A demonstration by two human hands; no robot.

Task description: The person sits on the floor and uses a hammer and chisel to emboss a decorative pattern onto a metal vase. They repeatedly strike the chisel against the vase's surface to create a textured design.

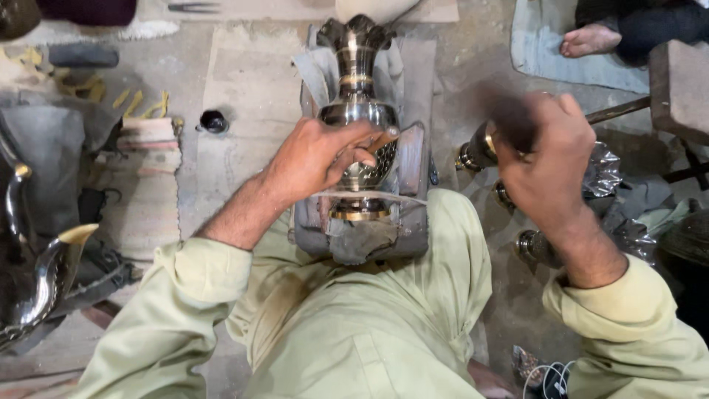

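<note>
Pale green cloth [354, 325] of the person's own clothing fills the bottom of the view, both sleeves reaching forward. Beyond it a grey padded cradle [413, 185] on the concrete floor [251, 81] holds a dark metal vase [357, 111] lying lengthwise, its flared mouth pointing away and its brass-banded foot toward the lap. Over the vase's round belly rests the left hand [325, 155], fingers curled and pinching a slim pointed tool [381, 139] against the patterned metal. Off to the side the right hand [546, 159] is raised clear of the vase, fist closed around a dark handle [511, 122] (blurred, so its head cannot be told). A small black pot [213, 121] sits apart on the floor.
</note>
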